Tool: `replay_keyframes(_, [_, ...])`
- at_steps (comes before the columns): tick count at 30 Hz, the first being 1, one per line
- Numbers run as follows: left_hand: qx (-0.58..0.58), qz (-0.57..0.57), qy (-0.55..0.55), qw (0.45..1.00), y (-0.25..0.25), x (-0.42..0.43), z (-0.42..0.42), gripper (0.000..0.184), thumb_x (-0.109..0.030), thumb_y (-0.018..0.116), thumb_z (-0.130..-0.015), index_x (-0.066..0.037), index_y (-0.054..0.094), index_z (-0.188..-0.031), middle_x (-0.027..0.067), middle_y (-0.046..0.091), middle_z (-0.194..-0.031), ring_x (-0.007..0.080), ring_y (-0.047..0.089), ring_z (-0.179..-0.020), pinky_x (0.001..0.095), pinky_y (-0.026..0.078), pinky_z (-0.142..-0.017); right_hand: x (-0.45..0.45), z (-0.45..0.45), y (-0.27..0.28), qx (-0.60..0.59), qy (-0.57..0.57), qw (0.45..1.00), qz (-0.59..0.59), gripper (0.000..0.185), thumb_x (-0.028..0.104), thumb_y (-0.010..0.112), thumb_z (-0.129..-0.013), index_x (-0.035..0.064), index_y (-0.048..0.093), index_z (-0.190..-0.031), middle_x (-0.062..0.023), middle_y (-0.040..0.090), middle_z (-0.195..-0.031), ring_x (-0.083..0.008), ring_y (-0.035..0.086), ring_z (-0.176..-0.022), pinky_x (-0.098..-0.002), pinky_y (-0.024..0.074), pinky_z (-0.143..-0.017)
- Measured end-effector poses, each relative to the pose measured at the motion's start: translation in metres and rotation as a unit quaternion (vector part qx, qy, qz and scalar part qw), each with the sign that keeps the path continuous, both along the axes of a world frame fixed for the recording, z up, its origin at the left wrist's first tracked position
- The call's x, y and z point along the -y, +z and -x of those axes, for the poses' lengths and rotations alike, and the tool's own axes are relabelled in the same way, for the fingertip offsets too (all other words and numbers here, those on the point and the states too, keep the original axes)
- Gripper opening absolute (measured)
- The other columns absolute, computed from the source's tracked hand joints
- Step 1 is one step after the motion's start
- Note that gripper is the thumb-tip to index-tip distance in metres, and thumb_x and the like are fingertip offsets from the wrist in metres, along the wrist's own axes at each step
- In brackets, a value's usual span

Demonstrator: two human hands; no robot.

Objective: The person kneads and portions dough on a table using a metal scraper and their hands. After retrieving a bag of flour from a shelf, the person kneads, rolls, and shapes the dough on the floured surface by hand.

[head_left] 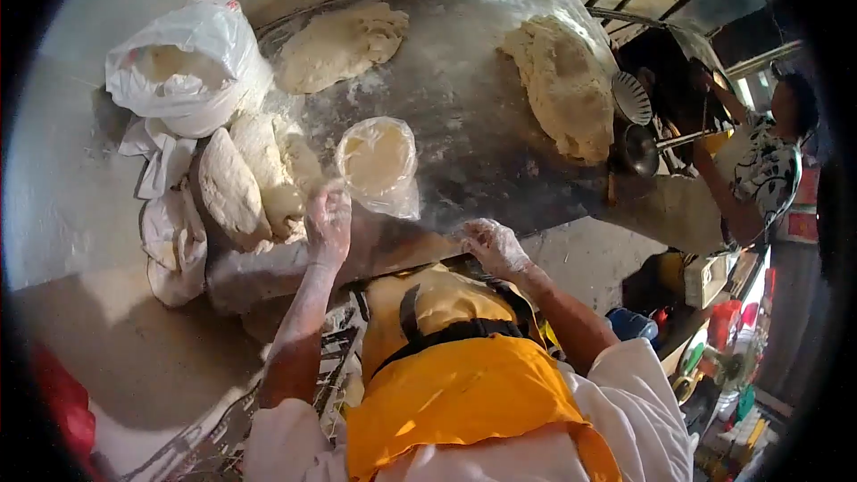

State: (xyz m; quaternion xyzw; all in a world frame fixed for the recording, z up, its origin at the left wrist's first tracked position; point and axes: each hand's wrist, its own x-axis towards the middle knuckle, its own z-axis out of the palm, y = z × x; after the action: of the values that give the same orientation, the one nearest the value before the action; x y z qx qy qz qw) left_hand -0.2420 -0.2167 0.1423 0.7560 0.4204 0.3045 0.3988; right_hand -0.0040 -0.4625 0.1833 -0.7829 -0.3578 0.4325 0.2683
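Observation:
My left hand (330, 219), dusted with flour, is above the table's front edge, between the dough and a clear plastic bag holding pale powder (377, 161). Its fingers are curled in, and what they hold, if anything, does not show. My right hand (493, 247) is also white with flour, over the same edge farther right. Its fingers are loosely bent and partly apart, with nothing visible in them. Long lumps of dough (232, 183) lie left of my left hand. A flat dough mass (344, 45) rests at the back left, and a larger one (567, 89) at the right.
A big white sack of flour (192, 71) stands at the left, with crumpled cloth-like bags (174, 245) below it. A fluted metal dish (632, 98) and a dark pan (637, 150) sit by the right edge. Another person (759, 161) works at the far right.

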Motion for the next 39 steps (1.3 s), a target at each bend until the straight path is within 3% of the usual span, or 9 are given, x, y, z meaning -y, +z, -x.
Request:
replay_keyframes(4, [-0.064, 0.000, 0.029, 0.998, 0.029, -0.015, -0.031, 0.026, -0.010, 0.065, -0.094, -0.007, 0.068, -0.120, 0.0143, 0.067, -0.106, 0.0313, 0.065, -0.096, 0.0416, 0.053, -0.087, -0.005, -0.009, -0.008, 0.026, -0.012, 0.998, -0.053, 0.040, 0.027, 0.070, -0.097, 0.0009, 0.067, -0.126, -0.0218, 0.069, -0.122, -0.0335, 0.071, -0.104, -0.0394, 0.0569, -0.091])
replay_keyframes(7, [-0.114, -0.254, -0.046, 0.959, 0.040, -0.020, -0.048, 0.027, -0.013, 0.067, -0.093, -0.007, 0.069, -0.119, 0.0142, 0.065, -0.118, 0.0329, 0.062, -0.108, 0.0456, 0.048, -0.098, -0.018, -0.021, -0.001, 0.006, -0.013, 0.996, -0.084, 0.040, 0.026, 0.072, -0.095, 0.0011, 0.067, -0.127, -0.0212, 0.068, -0.123, -0.0335, 0.070, -0.106, -0.0400, 0.0564, -0.093])
replay_keyframes(9, [-0.235, -0.291, -0.072, 0.924, 0.060, -0.018, -0.054, 0.040, -0.015, 0.071, -0.089, -0.008, 0.063, -0.128, 0.0151, 0.057, -0.134, 0.0362, 0.057, -0.119, 0.0488, 0.046, -0.104, -0.040, -0.026, 0.009, 0.056, 0.030, 0.995, -0.080, 0.039, 0.021, 0.071, -0.095, 0.0030, 0.067, -0.130, -0.0208, 0.068, -0.124, -0.0284, 0.070, -0.106, -0.0373, 0.0570, -0.093])
replay_keyframes(12, [-0.298, -0.287, -0.085, 0.907, 0.022, -0.040, -0.066, 0.068, -0.021, 0.078, -0.084, -0.012, 0.049, -0.145, 0.0160, 0.044, -0.152, 0.0396, 0.052, -0.128, 0.0552, 0.043, -0.110, -0.061, -0.035, 0.025, 0.047, 0.091, 0.985, -0.137, 0.042, 0.025, 0.072, -0.090, 0.0044, 0.067, -0.126, -0.0204, 0.067, -0.124, -0.0389, 0.062, -0.117, -0.0458, 0.0516, -0.099])
replay_keyframes(17, [-0.465, -0.229, -0.161, 0.840, -0.008, -0.082, -0.078, 0.067, -0.025, 0.072, -0.088, -0.010, 0.047, -0.149, 0.0224, 0.056, -0.136, 0.0367, 0.056, -0.128, 0.0528, 0.046, -0.107, -0.082, -0.027, 0.017, 0.065, 0.095, 0.977, -0.178, 0.040, 0.029, 0.069, -0.091, 0.0050, 0.066, -0.123, -0.0210, 0.066, -0.120, -0.0419, 0.065, -0.110, -0.0499, 0.0526, -0.094])
replay_keyframes(22, [-0.447, -0.436, -0.214, 0.751, -0.076, -0.125, -0.055, 0.047, -0.019, 0.064, -0.091, -0.013, 0.059, -0.138, 0.0176, 0.064, -0.119, 0.0334, 0.066, -0.106, 0.0502, 0.052, -0.091, -0.092, -0.024, 0.022, 0.057, 0.097, 0.982, -0.152, 0.042, 0.029, 0.065, -0.096, 0.0040, 0.064, -0.129, -0.0227, 0.066, -0.120, -0.0428, 0.064, -0.111, -0.0502, 0.0525, -0.094])
replay_keyframes(28, [-0.336, -0.242, -0.214, 0.885, -0.018, -0.107, -0.072, 0.034, -0.021, 0.065, -0.092, -0.019, 0.065, -0.126, 0.0118, 0.064, -0.121, 0.0337, 0.064, -0.105, 0.0490, 0.053, -0.087, -0.098, -0.027, 0.019, 0.032, 0.092, 0.986, -0.138, 0.041, 0.028, 0.063, -0.097, 0.0040, 0.062, -0.131, -0.0206, 0.066, -0.122, -0.0427, 0.063, -0.113, -0.0505, 0.0521, -0.096])
replay_keyframes(33, [-0.365, -0.433, -0.258, 0.783, 0.023, -0.089, -0.087, 0.034, -0.022, 0.070, -0.088, -0.014, 0.068, -0.121, 0.0128, 0.065, -0.121, 0.0342, 0.064, -0.106, 0.0470, 0.054, -0.089, -0.107, -0.024, 0.023, 0.051, 0.115, 0.981, -0.149, 0.037, 0.026, 0.063, -0.098, 0.0058, 0.063, -0.129, -0.0201, 0.066, -0.118, -0.0427, 0.064, -0.107, -0.0497, 0.0537, -0.092])
replay_keyframes(39, [-0.328, -0.297, -0.216, 0.871, -0.091, -0.138, -0.058, 0.035, -0.020, 0.068, -0.090, -0.006, 0.064, -0.122, 0.0172, 0.066, -0.114, 0.0341, 0.066, -0.101, 0.0427, 0.058, -0.085, -0.139, -0.017, 0.023, 0.123, 0.215, 0.953, -0.172, 0.036, 0.025, 0.067, -0.093, 0.0089, 0.065, -0.125, -0.0185, 0.066, -0.116, -0.0399, 0.065, -0.106, -0.0494, 0.0540, -0.092])
